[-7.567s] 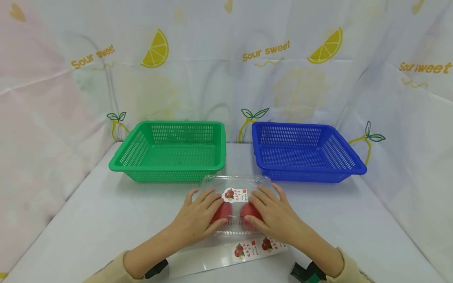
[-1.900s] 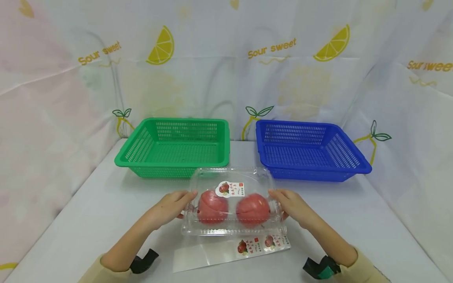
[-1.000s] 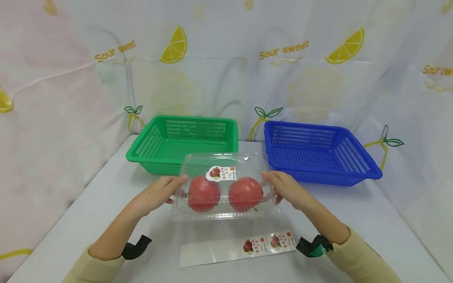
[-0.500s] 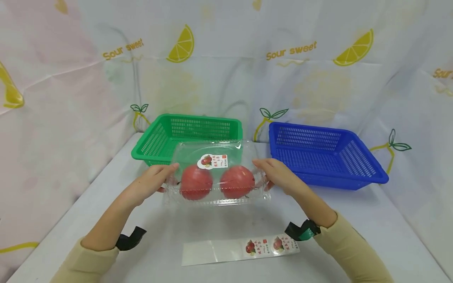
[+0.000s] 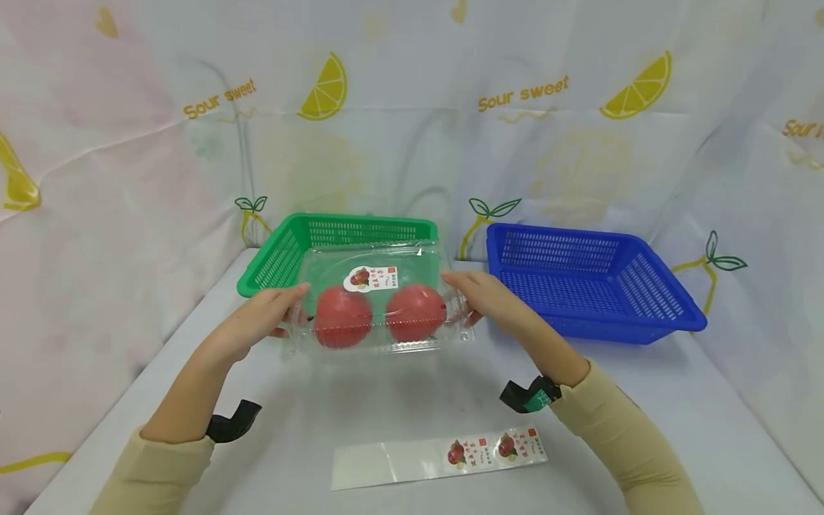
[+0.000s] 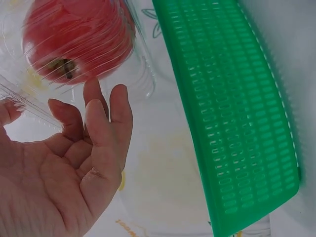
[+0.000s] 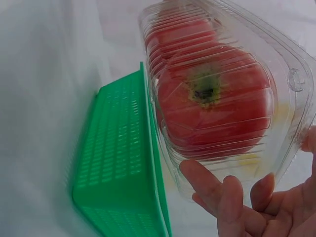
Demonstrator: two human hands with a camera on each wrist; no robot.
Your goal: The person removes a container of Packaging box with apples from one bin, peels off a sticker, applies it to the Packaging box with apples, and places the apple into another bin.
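A clear plastic clamshell box (image 5: 378, 343) hangs in the air before the green basket (image 5: 257, 282), partly in front of it. Two red apples (image 5: 415, 312) lie inside, and a fruit sticker (image 5: 372, 279) is on the lid. My left hand (image 5: 254, 320) holds the box's left end, thumb on top and fingers under it. At the right end my right hand (image 5: 489, 299) grips it the same way. Both wrist views show curled fingers against the box's underside, with an apple (image 7: 212, 98) seen through the ribbed plastic.
A blue basket (image 5: 592, 323) stands at the back right of the white table. Near the front lies a backing strip (image 5: 386, 463) with two fruit stickers (image 5: 508, 445) at its right end. A patterned cloth (image 5: 399, 143) hangs behind.
Earlier both hands lay on the box lid on the table. They then took its ends, lifted it, and moved it forward and left toward the green basket. The sticker strip stays put.
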